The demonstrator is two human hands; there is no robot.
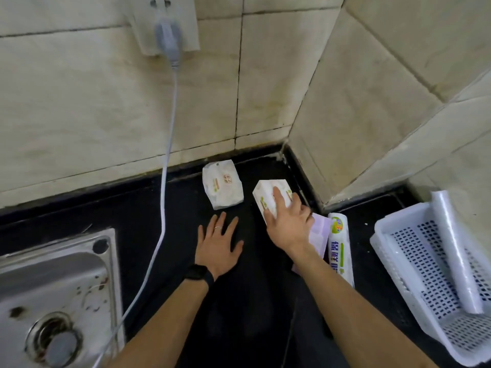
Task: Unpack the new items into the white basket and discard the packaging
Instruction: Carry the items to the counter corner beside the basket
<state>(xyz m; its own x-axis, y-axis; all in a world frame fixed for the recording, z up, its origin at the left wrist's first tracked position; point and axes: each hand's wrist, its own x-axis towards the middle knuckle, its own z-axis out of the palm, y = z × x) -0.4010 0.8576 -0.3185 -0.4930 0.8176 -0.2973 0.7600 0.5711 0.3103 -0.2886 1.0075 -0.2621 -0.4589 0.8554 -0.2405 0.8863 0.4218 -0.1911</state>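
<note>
Head view, transfer step: right hand [288,224] fingers spread flat on a white tissue pack [268,196] on the black counter [239,301], grip unclosed; left hand [218,244] open, empty; second pack [222,184] beside; white basket [414,264] well right, holding one roll [455,251]; next, probably close and carry right.

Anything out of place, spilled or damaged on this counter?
No spill or damage shows. The white basket sits askew at the counter's right end, a clear roll leaning in it. A grey cable trails from the wall plug across the counter beside the stained sink.
</note>
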